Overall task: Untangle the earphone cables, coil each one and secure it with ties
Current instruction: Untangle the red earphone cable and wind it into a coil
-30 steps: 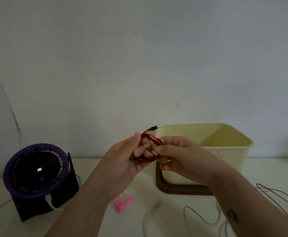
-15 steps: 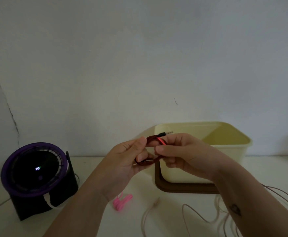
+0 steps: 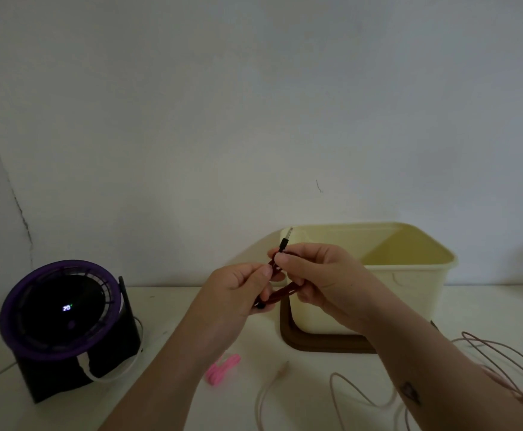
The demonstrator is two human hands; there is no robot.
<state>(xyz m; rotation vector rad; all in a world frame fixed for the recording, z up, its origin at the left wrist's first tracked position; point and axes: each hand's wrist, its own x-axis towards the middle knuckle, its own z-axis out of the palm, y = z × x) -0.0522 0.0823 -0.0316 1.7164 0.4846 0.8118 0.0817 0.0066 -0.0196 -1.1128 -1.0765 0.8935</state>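
I see both hands raised above the table, in front of the cream tub. The left hand pinches the lower end of the dark red earphone cable, which is gathered into a flattened coil. The right hand has its fingers clenched round the upper end, just below the jack plug, which points up. A pink tie and a loose pale pink cable lie on the table below. A purple fan stands at the left.
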